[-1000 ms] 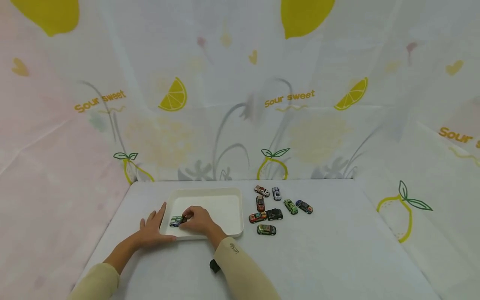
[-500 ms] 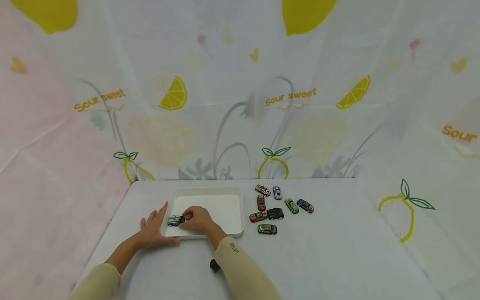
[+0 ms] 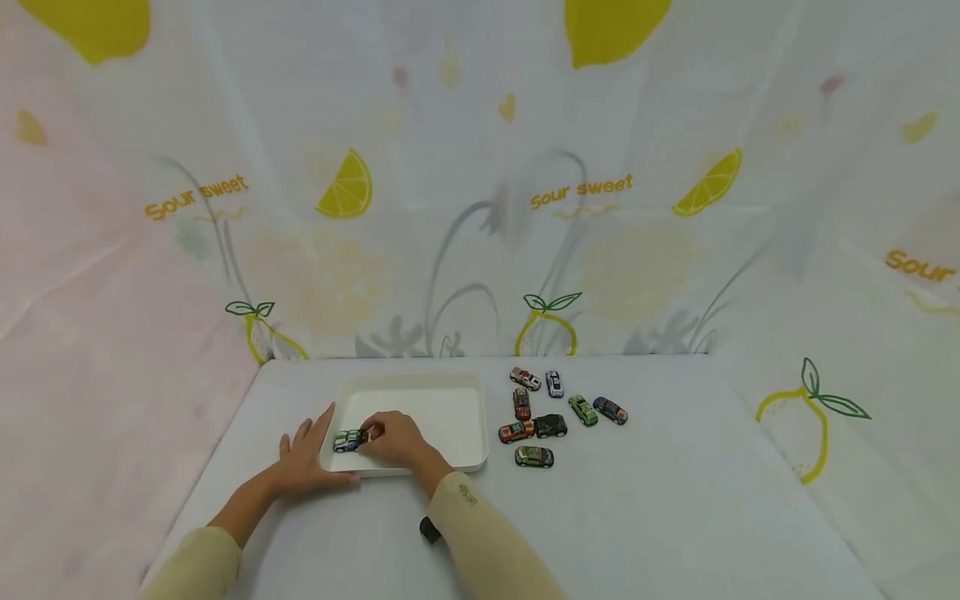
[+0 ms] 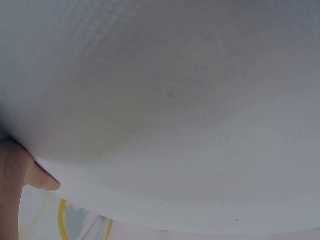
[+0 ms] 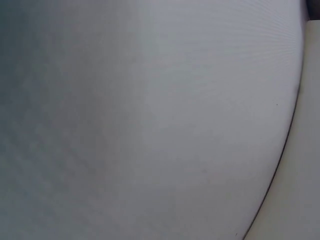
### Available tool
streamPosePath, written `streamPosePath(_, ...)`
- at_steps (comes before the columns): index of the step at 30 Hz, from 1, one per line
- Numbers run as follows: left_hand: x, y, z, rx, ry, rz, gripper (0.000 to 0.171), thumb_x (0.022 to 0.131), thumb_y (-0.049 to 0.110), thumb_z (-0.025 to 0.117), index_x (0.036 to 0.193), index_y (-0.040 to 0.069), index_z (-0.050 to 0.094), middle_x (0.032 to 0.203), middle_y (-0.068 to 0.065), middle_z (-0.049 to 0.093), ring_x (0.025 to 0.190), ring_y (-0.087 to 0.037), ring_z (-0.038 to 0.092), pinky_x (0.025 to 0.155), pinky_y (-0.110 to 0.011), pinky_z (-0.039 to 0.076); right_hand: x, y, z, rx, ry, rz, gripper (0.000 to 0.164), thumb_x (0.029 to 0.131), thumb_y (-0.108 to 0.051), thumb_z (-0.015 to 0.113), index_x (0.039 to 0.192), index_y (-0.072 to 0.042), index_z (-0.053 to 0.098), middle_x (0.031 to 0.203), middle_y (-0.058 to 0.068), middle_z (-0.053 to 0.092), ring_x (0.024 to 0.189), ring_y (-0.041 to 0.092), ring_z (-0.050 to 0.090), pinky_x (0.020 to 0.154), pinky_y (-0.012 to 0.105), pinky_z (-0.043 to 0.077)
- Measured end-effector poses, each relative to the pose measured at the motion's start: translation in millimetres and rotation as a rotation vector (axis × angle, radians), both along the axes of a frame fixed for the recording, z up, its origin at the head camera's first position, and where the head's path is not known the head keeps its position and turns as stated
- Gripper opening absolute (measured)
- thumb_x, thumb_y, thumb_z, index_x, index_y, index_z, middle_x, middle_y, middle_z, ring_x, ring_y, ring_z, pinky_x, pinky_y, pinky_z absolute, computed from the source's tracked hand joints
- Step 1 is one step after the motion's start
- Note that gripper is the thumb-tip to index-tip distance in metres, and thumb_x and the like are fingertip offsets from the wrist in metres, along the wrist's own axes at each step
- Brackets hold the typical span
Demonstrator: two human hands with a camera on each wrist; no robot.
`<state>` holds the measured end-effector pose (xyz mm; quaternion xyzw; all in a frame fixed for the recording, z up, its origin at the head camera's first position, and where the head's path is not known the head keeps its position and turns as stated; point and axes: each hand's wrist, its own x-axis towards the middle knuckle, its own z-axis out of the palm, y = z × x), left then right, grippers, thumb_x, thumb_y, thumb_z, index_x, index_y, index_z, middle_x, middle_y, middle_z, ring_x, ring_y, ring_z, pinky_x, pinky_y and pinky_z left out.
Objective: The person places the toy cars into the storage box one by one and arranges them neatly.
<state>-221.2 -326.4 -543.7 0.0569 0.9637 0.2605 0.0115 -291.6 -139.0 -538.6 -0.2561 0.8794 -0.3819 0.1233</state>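
Observation:
My right hand (image 3: 397, 438) reaches into a shallow white tray (image 3: 450, 465), pinching the right end of a toy car. Small toy cars (image 3: 348, 441), green-white and blue-white, lie side by side by the tray's left wall. My fingers partly cover their right ends. My left hand (image 3: 306, 462) rests against the tray's front left corner, fingers spread along the left side and thumb along the front. In the left wrist view, part of the left hand (image 4: 14, 170) shows at the lower left edge. The right wrist view has white surface and the tray's pale side (image 5: 295, 165), with no fingers visible.
Right of the tray sit several more toy cars, among them a black one (image 3: 551, 426), a light green one (image 3: 582, 410) and a dark green one (image 3: 534, 457). A white cloth (image 3: 637, 517) covers the table. Behind it hangs a lemon-print backdrop (image 3: 465, 250).
The toy cars in the tray have shifted slightly left toward its left wall, and my right fingertips moved with them. My left hand stays at the corner.

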Motion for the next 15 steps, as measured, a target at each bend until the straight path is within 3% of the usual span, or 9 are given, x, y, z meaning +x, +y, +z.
streamPosePath(7, -2.7, -1.5, 2.5, 0.014, -0.033, -0.008, 0.123, 0.061, 0.061, 0.074, 0.149, 0.015, 0.001, 0.151, -0.018, 0.017, 0.134, -0.051, 0.008, 0.096, -0.073, -0.001, -3.6, -0.7, 1.2, 0.046, 0.055, 0.015, 0.026, 0.075, -0.029, 0.074, 0.100, -0.021, 0.068, 0.071, -0.013, 0.052, 0.063, 0.001, 0.044, 0.059, 0.014, 0.035)
streamPosePath(15, -1.8, -1.3, -0.6, 0.024, -0.024, 0.006, 0.124, 0.059, 0.060, 0.076, 0.149, 0.014, 0.003, 0.150, -0.019, 0.019, 0.132, -0.050, 0.009, 0.094, -0.072, 0.000, -0.6, -1.2, 0.4, 0.061, 0.045, 0.010, 0.027, 0.075, -0.030, 0.074, 0.099, -0.021, 0.068, 0.069, -0.013, 0.050, 0.061, 0.002, 0.042, 0.058, 0.015, 0.034)
